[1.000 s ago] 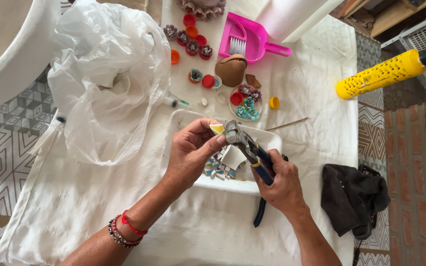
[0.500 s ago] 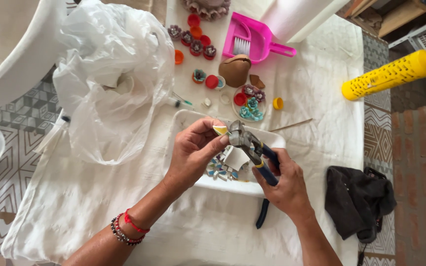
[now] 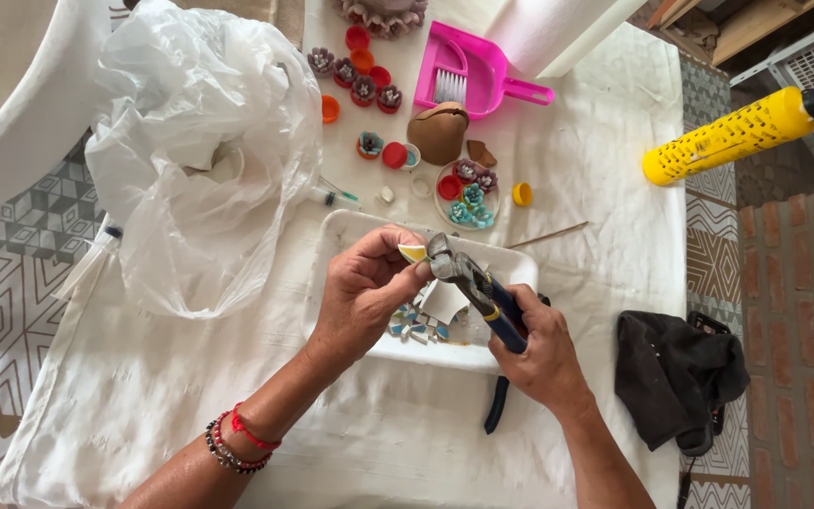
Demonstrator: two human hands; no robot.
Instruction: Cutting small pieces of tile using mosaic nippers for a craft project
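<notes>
Holding tile shards [image 3: 423, 325], white tray [image 3: 350, 229].

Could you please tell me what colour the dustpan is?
The dustpan is bright pink, clearest in the head view.

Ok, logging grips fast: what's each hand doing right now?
Left hand: closed, pinching a small tile piece.
Right hand: closed around the nippers.

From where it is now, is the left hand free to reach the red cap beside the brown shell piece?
Probably not right away. The left hand pinches a small tile piece that the nippers in the right hand bite. The cloth up to the red cap looks open, past the tray rim.
</notes>
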